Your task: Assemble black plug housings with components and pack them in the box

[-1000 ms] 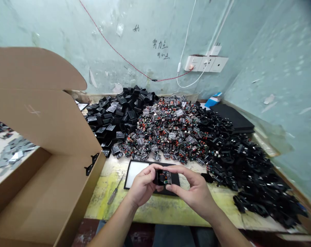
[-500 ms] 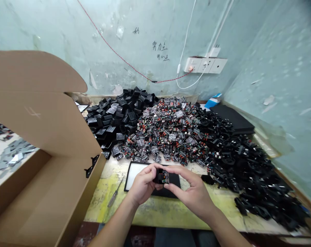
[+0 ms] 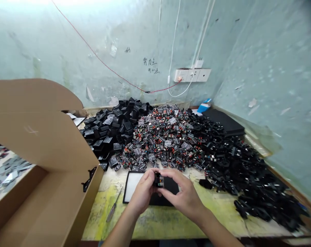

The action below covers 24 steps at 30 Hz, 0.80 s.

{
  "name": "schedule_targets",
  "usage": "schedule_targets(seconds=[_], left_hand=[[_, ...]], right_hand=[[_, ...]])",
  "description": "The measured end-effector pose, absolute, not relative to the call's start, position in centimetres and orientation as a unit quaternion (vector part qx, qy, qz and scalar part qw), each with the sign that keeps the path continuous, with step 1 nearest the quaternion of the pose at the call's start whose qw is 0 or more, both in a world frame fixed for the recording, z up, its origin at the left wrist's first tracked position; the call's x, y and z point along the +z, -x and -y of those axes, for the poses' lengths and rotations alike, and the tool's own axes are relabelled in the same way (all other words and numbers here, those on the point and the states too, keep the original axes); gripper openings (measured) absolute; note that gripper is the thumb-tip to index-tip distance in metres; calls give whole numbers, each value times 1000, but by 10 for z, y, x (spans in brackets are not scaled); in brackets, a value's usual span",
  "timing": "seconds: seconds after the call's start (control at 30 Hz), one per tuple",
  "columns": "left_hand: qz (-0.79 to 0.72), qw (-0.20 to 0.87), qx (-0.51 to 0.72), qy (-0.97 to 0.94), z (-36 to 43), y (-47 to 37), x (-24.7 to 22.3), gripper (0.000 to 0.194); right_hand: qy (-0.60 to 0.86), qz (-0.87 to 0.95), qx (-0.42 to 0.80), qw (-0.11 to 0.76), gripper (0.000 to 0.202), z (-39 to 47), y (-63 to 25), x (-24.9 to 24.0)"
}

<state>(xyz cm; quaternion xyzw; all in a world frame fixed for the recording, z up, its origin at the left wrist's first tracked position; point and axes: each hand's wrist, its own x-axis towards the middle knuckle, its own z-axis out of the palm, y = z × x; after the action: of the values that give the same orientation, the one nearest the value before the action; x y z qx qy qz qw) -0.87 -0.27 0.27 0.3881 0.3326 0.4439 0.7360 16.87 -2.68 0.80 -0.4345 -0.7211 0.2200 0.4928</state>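
My left hand (image 3: 143,192) is closed around a small black plastic housing with a circuit board (image 3: 159,179) showing at its right side. My right hand (image 3: 180,191) pinches the board's right end, thumb below and fingers above. How deep the board sits in the housing is hard to tell. Both hands are held over a black tray (image 3: 168,199) with a white panel (image 3: 132,185) at its left. Beyond them lies a heap of loose circuit boards (image 3: 168,137) with orange and green components.
Black housings (image 3: 114,127) are heaped at the back left, black plastic parts (image 3: 237,164) at the right. An open cardboard box (image 3: 55,202) stands at the left, and a screwdriver (image 3: 112,207) lies beside it. Black sheets (image 3: 224,121) are stacked near the wall sockets (image 3: 192,75).
The view has tilted up and shifted slightly right. Both hands keep hold of the part, and less of the circuit board shows between them than before.
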Motion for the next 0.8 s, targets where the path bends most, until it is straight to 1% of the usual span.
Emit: schedule_targets(seconds=[0.1,0.2,0.3,0.43,0.63,0.7,0.8], left_hand=[[-379,649,449,-483,5,4,4,57],[-414,557,460,-554,7,-1,4,51],[-436,520,468,-566,9,-6,2,45],[-448,506,484,-555,9,-11,1,39],[-438,516,516,-526,3,-14,-5,33],[-438,533,513,-511,-3,-11,-11,36],[-425,590,506,-463,-11,-5,-20,47]], right_hand=[[442,714,209,501,44,24,-168,4],[446,709,206,505,45,23,-165,5],[451,703,205,510,48,24,-162,8],[455,699,204,512,49,25,-157,7],[470,693,223,499,52,24,-159,-2],[485,693,225,483,43,22,-175,-8],[568,666,178,451,26,22,-221,-23]])
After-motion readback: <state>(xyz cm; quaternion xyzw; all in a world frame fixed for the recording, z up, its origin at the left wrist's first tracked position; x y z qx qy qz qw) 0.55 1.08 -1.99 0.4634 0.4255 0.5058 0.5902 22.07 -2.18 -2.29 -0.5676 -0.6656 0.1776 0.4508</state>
